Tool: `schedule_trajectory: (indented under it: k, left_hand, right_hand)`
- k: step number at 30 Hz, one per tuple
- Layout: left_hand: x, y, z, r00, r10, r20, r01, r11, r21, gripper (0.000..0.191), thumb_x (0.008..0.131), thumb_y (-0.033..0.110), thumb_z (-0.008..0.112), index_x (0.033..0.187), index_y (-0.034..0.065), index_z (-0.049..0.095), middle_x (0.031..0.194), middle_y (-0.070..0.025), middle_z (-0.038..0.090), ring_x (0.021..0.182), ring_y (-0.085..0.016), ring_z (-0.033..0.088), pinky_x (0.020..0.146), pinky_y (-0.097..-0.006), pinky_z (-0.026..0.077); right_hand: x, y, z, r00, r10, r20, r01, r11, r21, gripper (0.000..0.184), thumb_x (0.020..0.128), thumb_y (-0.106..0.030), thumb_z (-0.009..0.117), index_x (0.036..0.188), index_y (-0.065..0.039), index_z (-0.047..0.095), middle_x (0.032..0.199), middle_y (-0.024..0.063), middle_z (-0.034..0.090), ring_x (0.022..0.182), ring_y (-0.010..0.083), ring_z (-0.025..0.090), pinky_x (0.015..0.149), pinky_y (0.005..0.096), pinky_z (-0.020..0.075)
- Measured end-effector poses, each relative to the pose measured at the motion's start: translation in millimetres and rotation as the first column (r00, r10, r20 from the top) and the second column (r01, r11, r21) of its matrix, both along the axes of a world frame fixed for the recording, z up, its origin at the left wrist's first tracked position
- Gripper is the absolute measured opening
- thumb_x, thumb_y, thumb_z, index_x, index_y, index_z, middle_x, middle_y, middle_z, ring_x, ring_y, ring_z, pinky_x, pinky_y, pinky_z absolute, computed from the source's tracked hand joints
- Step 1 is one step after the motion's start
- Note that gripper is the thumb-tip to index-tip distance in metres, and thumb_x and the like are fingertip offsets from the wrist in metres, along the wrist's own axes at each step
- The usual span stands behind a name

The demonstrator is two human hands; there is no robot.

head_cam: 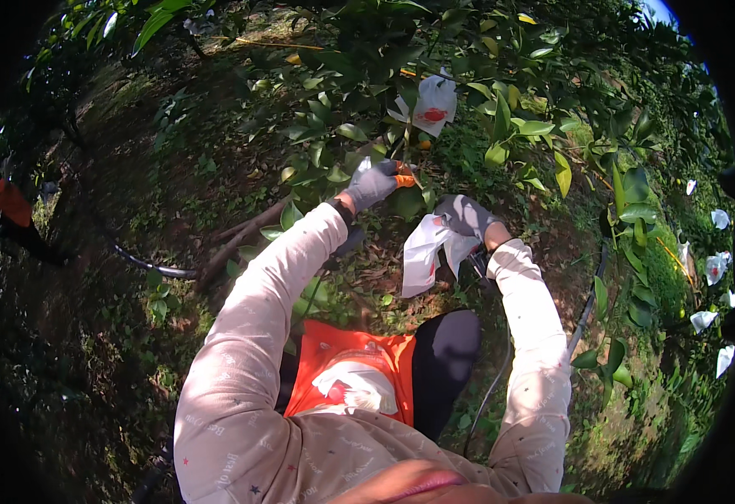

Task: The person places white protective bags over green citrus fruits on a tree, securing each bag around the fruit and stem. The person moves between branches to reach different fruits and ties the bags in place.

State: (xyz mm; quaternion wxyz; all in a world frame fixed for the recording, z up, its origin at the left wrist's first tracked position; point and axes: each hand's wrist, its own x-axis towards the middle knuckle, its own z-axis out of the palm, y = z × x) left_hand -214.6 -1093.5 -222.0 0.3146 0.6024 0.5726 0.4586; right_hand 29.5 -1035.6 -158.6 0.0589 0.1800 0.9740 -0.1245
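Observation:
My left hand (pixel 373 183), in a grey glove with orange fingertips, reaches in among the leaves of a fruit tree. Its fingers are curled beside a thin twig (pixel 419 176); whether they grip it is hard to see. Lower and to the right, my right hand (pixel 468 217), gloved in grey, holds white paper fruit bags (pixel 423 255) with red print, which hang down from the fingers. Beneath that wrist is a dark object (pixel 482 264), mostly hidden. Above both hands a white bag (pixel 435 106) with a red print hangs on the branch, and a small orange fruit (pixel 425 145) shows below it.
An orange apron or pouch (pixel 355 340) at my waist carries more white bags (pixel 367 387). A brown branch (pixel 241 236) lies left of my arm. Dark hose (pixel 153 268) crosses the ground. Several bagged fruits (pixel 717 268) hang at the right. Leafy branches (pixel 518 126) spread ahead.

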Motion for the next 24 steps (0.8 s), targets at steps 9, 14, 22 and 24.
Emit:
schedule_trajectory:
  k: [9, 14, 22, 24]
  left_hand:
    - [-26.2, -68.5, 100.3, 0.992, -0.081, 0.092, 0.108, 0.932, -0.347, 0.034, 0.093, 0.038, 0.065, 0.098, 0.0054, 0.072, 0.09, -0.0035, 0.069, 0.08, -0.011, 0.061, 0.071, -0.0305, 0.051]
    - [-27.6, -64.4, 101.2, 0.987, -0.119, -0.105, 0.081, 0.947, -0.311, 0.034, 0.093, 0.041, 0.062, 0.092, 0.0096, 0.074, 0.084, -0.0025, 0.07, 0.076, -0.011, 0.063, 0.066, -0.0279, 0.051]
    - [-51.0, -52.1, 101.7, 0.99, -0.126, -0.067, 0.085, 0.895, -0.438, 0.032, 0.095, 0.034, 0.06, 0.09, 0.0062, 0.075, 0.08, -0.0019, 0.07, 0.07, -0.011, 0.063, 0.067, -0.0271, 0.05]
    - [-56.0, -51.7, 108.0, 0.986, -0.168, -0.016, 0.144, 0.884, -0.444, 0.03, 0.096, 0.032, 0.059, 0.092, 0.0074, 0.076, 0.079, -0.0008, 0.069, 0.068, -0.011, 0.062, 0.066, -0.0271, 0.051]
  right_hand:
    - [-55.9, -3.2, -55.4, 0.982, -0.185, -0.022, 0.187, 0.971, 0.149, 0.029, 0.085, -0.033, 0.064, 0.092, -0.006, 0.072, 0.089, 0.0162, 0.069, 0.086, 0.0355, 0.067, 0.075, 0.0424, 0.0524]
    - [-81.2, -72.1, -96.7, 0.813, -0.433, -0.389, 0.473, 0.881, 0.01, 0.028, 0.082, -0.023, 0.064, 0.105, -0.007, 0.066, 0.11, 0.0196, 0.063, 0.1, 0.0381, 0.062, 0.085, 0.0458, 0.0505]
    - [-108.2, -157.3, -27.1, 0.694, -0.471, -0.544, 0.654, 0.729, 0.204, 0.021, 0.072, -0.023, 0.071, 0.068, -0.003, 0.07, 0.099, 0.0149, 0.061, 0.099, 0.0334, 0.053, 0.084, 0.0425, 0.0459]
    - [-99.2, -169.4, 0.1, 0.677, -0.399, -0.619, 0.574, 0.812, 0.104, 0.02, 0.073, -0.024, 0.069, 0.072, -0.004, 0.072, 0.097, 0.0146, 0.061, 0.1, 0.0341, 0.052, 0.087, 0.042, 0.0447]
